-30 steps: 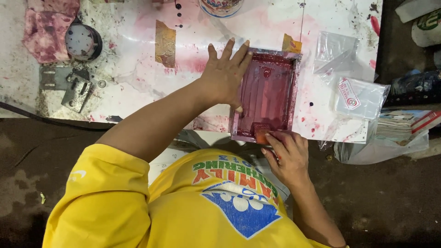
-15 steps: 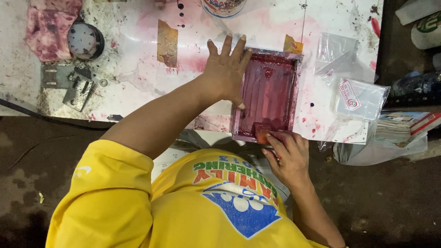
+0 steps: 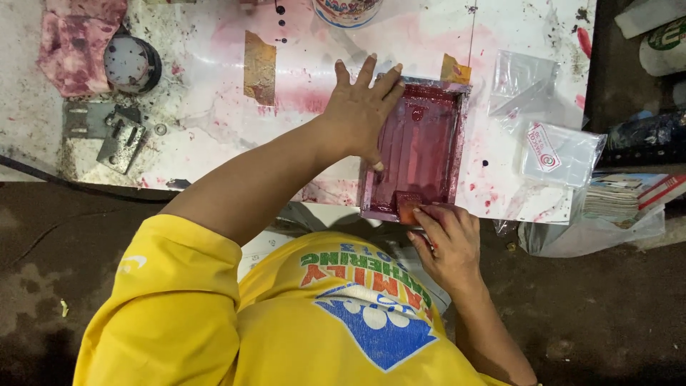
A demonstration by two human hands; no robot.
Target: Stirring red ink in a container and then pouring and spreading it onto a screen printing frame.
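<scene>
— Stained cloth [image 3: 71,43] is seen at ten o'clock on the table [image 3: 214,136], with a round dark container [image 3: 132,64] just beside it and grey metal brackets [image 3: 114,136] below. What is held further right?

— The left hand [image 3: 361,114] is laid flat, fingers spread wide, on the left rail of the red-stained screen frame [image 3: 418,150], which lies at about one o'clock from the body, at the table's near edge. A small orange-red squeegee [image 3: 407,207] at the frame's near end is pinched by the right hand [image 3: 446,243], fingers curled narrowly.

— What could go wrong?

— If pressure from the flat hand is eased, the frame may be dragged with the stroke and the print smeared. Ink might also be carried by wet fingers onto the clear plastic bags [image 3: 554,146] at three o'clock, which lie just beside the frame.
</scene>
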